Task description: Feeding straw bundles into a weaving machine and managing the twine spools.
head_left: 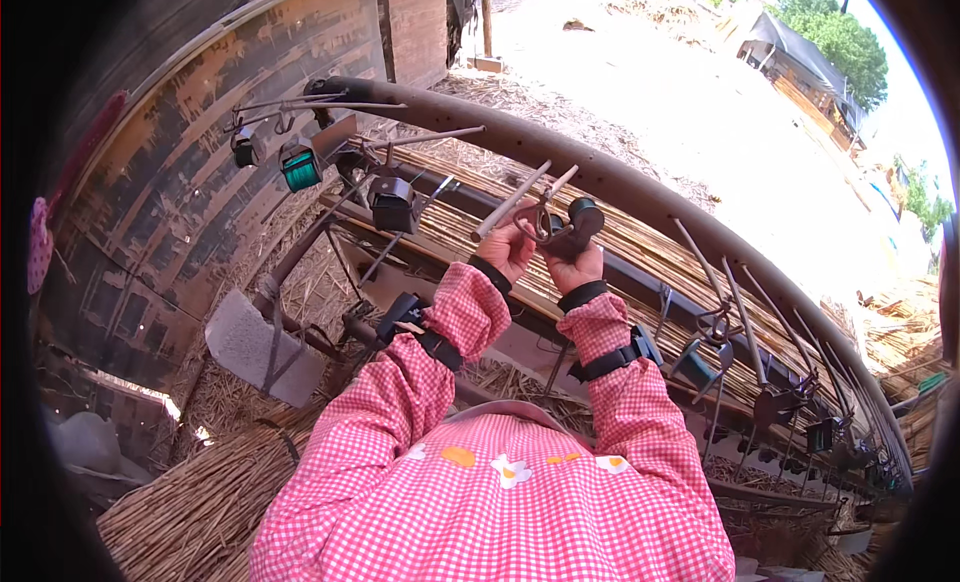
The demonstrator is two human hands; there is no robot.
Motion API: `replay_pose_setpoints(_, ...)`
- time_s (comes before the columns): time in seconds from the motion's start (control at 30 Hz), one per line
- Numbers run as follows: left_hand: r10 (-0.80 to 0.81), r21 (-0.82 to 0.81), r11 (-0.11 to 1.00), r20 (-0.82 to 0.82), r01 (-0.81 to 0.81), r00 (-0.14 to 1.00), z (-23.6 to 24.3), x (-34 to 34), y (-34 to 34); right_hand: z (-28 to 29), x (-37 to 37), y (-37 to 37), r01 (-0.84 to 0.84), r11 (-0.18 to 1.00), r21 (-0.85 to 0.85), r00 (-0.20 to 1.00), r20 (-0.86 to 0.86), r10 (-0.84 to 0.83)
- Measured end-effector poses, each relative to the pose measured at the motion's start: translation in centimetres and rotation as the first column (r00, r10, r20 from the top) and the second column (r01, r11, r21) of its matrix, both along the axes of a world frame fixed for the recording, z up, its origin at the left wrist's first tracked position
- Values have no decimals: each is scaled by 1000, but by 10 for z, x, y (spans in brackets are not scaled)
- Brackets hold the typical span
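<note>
In front of me, my left hand (507, 250) is closed in a pinch beside a bent wire loop; what lies between its fingers is too small to make out. My right hand (577, 270) grips a dark metal spool holder (578, 234) from below, close to the left one. Two pale rods (515, 199) stick out above both hands from the long rusty pipe (620, 177). To the left hang a spool of green twine (300, 167) in its metal holder and another dark holder (392, 204).
Long straw stalks (460, 197) lie along the frame beneath the pipe. More rods with hanging holders (770, 402) run off to the right. A grey flat plate (262, 347) is at lower left, above a bundle of reeds (200, 502). A worn panel wall (170, 182) bounds the left.
</note>
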State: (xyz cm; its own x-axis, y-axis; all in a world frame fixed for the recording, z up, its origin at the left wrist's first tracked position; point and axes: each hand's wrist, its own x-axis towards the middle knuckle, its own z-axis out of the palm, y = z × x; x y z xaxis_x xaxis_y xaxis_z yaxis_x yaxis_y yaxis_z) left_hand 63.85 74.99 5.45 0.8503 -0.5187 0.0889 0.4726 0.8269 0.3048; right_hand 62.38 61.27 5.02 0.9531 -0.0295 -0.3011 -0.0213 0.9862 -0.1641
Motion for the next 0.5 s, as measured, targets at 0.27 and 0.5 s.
replay_pose_setpoints(0.27,-84,573,482,783,-662,616,17,8,-30,4,-14,4,-219,886,-409,975,-48,219)
replay_pose_setpoints(0.5,-366,530,-67,775,-845,515,65,-40,-12,12,-51,-32,-375,263,-889,846,-212,490)
